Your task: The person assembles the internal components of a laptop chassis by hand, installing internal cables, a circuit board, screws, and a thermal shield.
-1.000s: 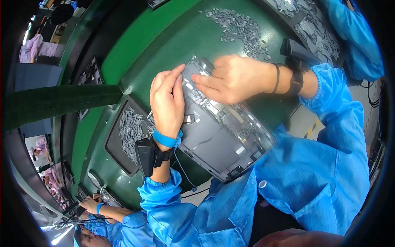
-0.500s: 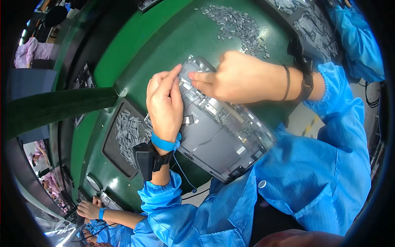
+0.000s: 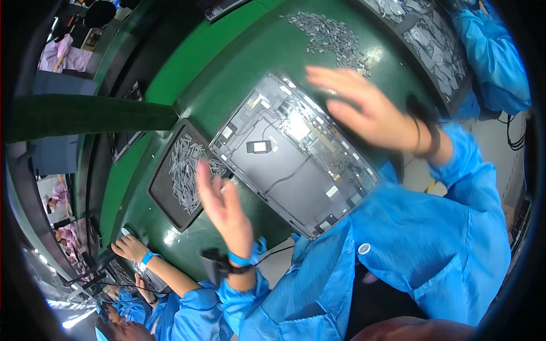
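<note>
An opened laptop base (image 3: 310, 207) lies on the green table in front of me, tilted in the picture, its circuit board and cables exposed. A small black part with a white label (image 3: 259, 147) rests on its inner face. My left hand (image 3: 227, 216) is off the laptop's left edge, near a dark tray (image 3: 157, 192) of small grey strips. Its fingers are apart and hold nothing. Past the laptop's right edge, my right hand (image 3: 369, 108) hovers, blurred, with thumb and fingers apart and nothing visible in it.
Many small grey pieces (image 3: 335, 42) lie loose at the far side. A bin of silvery pieces (image 3: 432, 48) stands at far right, beside a blue sleeve (image 3: 495, 62). A green bar (image 3: 94, 118) crosses at left. A co-worker's hand (image 3: 132, 248) is at lower left.
Both hands have lifted off the laptop's far corner and moved apart, the left toward me, the right outward. Their fingers have spread. The laptop has shifted slightly, and its far corner is now uncovered.
</note>
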`<act>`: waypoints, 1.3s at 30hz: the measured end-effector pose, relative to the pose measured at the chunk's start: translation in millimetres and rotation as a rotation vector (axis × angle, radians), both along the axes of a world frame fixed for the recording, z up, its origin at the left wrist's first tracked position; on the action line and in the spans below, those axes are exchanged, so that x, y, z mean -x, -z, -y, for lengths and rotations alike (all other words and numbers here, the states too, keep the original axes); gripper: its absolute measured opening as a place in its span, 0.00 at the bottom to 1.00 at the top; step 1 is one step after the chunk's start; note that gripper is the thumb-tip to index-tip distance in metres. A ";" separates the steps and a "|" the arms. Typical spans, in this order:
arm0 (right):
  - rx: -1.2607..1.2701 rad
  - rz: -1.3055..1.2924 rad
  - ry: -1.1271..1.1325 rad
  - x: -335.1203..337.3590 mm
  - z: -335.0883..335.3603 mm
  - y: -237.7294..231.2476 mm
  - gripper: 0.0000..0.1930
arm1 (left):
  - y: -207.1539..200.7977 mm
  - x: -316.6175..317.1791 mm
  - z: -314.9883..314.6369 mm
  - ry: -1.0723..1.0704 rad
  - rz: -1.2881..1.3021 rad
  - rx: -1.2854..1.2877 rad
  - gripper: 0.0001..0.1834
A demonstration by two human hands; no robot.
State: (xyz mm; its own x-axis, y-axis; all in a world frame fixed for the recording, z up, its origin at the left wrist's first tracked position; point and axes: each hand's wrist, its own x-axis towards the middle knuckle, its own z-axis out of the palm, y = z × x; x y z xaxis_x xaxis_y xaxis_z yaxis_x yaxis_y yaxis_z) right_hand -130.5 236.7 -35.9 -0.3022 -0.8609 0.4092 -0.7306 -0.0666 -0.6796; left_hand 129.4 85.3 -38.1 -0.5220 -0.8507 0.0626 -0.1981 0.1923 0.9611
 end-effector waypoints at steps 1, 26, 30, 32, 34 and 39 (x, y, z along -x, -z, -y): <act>-0.049 0.047 -0.009 -13.2 -10.3 5.3 0.23 | 4.5 -15.2 -20.2 -0.009 0.093 0.044 0.29; 0.103 1.011 -0.122 -46.2 -17.0 5.9 0.33 | -17.1 15.7 -41.3 0.042 -0.336 -0.691 0.25; 0.222 1.217 -0.126 -16.4 11.0 -39.2 0.34 | -31.1 41.3 1.5 0.087 -0.366 -0.710 0.22; 0.241 1.333 -0.114 -0.8 13.2 -46.4 0.36 | -35.3 64.5 21.0 0.090 -0.452 -0.709 0.21; 0.410 1.691 -0.415 -2.1 17.1 -45.1 0.40 | -45.3 86.7 32.6 -0.003 -0.542 -0.647 0.22; 0.363 1.376 -0.106 -31.5 62.2 -49.4 0.29 | -20.3 143.0 57.1 -0.121 -0.774 -0.644 0.20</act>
